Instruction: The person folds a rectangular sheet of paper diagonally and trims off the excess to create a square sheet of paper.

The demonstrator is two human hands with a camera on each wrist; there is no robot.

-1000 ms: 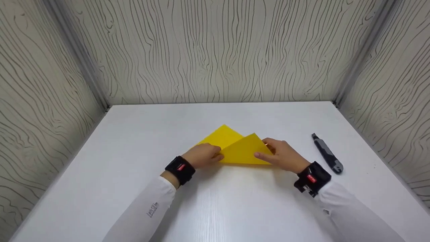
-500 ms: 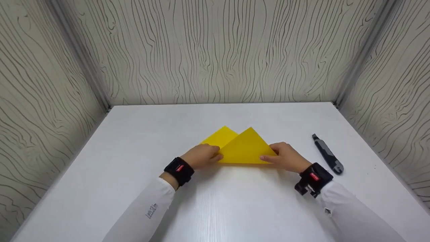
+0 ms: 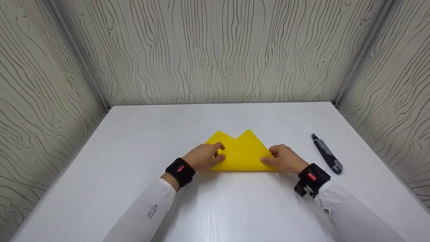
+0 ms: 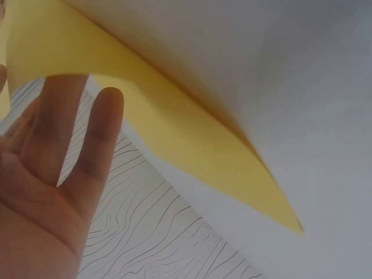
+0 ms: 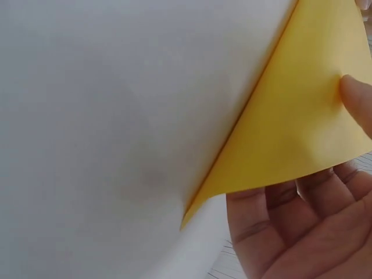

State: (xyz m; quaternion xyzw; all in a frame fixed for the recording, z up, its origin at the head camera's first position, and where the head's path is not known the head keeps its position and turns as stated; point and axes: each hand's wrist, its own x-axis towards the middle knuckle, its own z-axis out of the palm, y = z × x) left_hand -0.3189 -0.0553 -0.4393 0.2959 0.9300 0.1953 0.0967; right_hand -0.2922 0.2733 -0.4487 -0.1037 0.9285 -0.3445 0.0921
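A sheet of yellow paper point(image 3: 242, 154), folded over, stands in two peaks above a straight near fold, in the middle of the head view. My left hand point(image 3: 203, 157) is at its left end, thumb and index finger parted over the front layer. In the left wrist view, fingers point(image 4: 102, 128) reach up behind the curved paper edge. My right hand point(image 3: 285, 158) pinches the right end, thumb on the front. The right wrist view shows that thumb pressing the paper point(image 5: 290, 116) while the other fingers lie behind it.
A grey and black utility knife point(image 3: 327, 153) lies on the white table point(image 3: 151, 127), to the right of my right hand. Wood-grain patterned panels point(image 3: 215, 50) enclose the table at the back and both sides.
The paper's left peak has shifted slightly left and nearer, and its near fold has come toward me. My left thumb and index finger have spread apart. The right hand keeps its pinch.
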